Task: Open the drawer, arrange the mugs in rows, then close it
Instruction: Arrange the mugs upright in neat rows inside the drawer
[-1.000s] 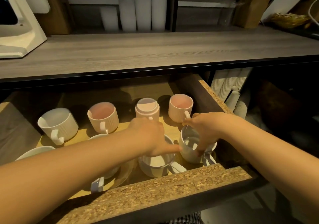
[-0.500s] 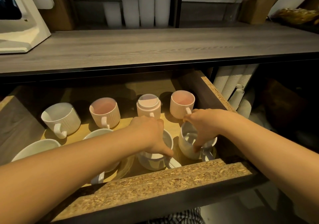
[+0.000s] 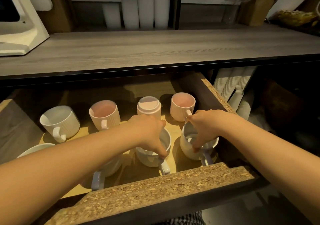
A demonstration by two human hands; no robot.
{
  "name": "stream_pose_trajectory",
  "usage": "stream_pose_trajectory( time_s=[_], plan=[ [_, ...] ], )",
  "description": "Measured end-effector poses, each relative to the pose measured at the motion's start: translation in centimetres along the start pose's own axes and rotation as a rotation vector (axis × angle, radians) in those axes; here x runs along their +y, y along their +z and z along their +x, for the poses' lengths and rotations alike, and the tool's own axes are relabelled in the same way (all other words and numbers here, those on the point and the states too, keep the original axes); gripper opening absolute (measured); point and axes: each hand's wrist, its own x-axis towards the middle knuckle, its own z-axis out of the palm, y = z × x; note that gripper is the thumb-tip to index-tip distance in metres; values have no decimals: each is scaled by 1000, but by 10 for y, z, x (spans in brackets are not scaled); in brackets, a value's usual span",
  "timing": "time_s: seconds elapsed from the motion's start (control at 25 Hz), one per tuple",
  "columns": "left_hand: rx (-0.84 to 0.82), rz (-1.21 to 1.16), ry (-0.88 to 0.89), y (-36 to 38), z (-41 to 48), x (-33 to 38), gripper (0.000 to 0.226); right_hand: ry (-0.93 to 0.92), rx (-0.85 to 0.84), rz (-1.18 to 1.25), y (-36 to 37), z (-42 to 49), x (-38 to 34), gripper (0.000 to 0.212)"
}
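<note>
My left hand (image 3: 149, 131) is closed over the rim of a white mug (image 3: 152, 155), fingers curled down its near side, thumb side hidden. My right hand (image 3: 206, 126) grips a second white mug (image 3: 188, 146) the same way, fingers hooked over the near rim and into the bowl. The two mugs stand upright, just apart, in the front right part of the open drawer (image 3: 173, 186), handles pointing back at me.

Just beyond my left knuckles stands an upside-down pink mug (image 3: 149, 105). Just beyond my right hand is an upright pink mug (image 3: 181, 106), its handle almost touching my knuckles. Farther left in that back row are another pink mug (image 3: 104, 114) and a white ribbed mug (image 3: 59, 121).

Under my left forearm sits a mug with a bluish handle (image 3: 97, 179), mostly hidden; left of it a white rim (image 3: 36, 148) shows.

Above the drawer runs a grey countertop (image 3: 155, 48). To the right of the drawer lie stacked paper cups (image 3: 230, 86).
</note>
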Motion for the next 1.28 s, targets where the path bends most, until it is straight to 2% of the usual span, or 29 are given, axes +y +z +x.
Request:
stream_pose_trajectory(
  time_s=[0.48,0.68,0.8,0.92,1.04,1.28],
  plan=[
    [90,17,68,9,-1,-11,83,1,-6,-51,-3,2,-4,79],
    [19,0,69,5,-2,-12,85,17,-36,-49,-4,0,-6,79],
    [10,-76,69,-9,-2,-19,76,38,6,-74,-19,-3,-15,76],
    [70,-35,-29,-25,4,-36,56,39,155,-72,-46,5,-29,64],
    [84,-66,-144,-35,5,-57,47,-1,248,-1,-64,32,-46,53],
    [201,-104,-250,-15,-6,-87,56,-4,157,130,-64,97,-82,53]
  ],
)
